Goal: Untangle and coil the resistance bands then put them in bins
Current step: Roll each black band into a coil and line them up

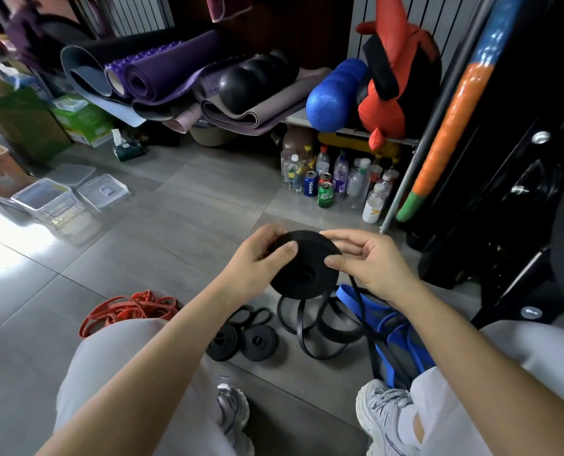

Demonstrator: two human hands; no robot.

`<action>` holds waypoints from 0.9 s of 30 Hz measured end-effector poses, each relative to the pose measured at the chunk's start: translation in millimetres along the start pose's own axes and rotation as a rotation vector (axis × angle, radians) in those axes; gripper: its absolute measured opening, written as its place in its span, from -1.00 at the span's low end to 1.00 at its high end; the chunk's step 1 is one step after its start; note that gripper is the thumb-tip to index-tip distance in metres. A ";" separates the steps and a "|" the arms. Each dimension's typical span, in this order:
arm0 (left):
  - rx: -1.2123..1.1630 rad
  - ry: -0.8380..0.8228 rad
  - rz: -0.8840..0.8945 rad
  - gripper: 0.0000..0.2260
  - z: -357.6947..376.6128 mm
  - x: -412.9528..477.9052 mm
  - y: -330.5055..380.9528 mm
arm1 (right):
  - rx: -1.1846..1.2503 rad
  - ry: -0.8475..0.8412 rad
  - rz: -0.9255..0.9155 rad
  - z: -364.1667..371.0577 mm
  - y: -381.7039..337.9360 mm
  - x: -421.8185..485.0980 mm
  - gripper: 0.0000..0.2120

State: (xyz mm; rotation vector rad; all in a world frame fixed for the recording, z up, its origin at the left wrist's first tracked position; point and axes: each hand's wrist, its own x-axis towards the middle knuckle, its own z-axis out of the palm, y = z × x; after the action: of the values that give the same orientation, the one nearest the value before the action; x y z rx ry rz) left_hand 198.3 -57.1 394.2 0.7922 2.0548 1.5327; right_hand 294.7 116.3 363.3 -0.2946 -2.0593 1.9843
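Note:
A black resistance band wound into a thick coil (305,268) hangs in the air between both hands. My left hand (257,258) grips its left side, thumb on top. My right hand (369,258) pinches the coil's right edge, and the band's loose tail (310,327) trails down to the floor in loops. Two small black coiled bands (242,342) lie on the floor below. A tangled red band (129,309) lies at the left, a blue band (395,327) at the right. Clear plastic bins (48,200) stand at the far left.
Bottles and cans (326,185) crowd the floor under a shelf with rolled mats (162,77) and a blue foam roller (334,93). A black machine frame (510,192) fills the right. My knees and grey shoes (384,413) are at the bottom. A bin lid (103,190) lies beside the bins.

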 end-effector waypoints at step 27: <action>0.348 0.051 0.193 -0.54 -2.2 7.4 -19.2 | -0.124 0.164 -0.008 4.4 1.0 6.7 -0.66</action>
State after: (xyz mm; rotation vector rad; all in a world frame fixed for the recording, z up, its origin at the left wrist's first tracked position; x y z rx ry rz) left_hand 188.1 -57.7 376.2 1.1179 2.3787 1.3162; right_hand 286.8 114.4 362.5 -0.4574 -2.0777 1.7678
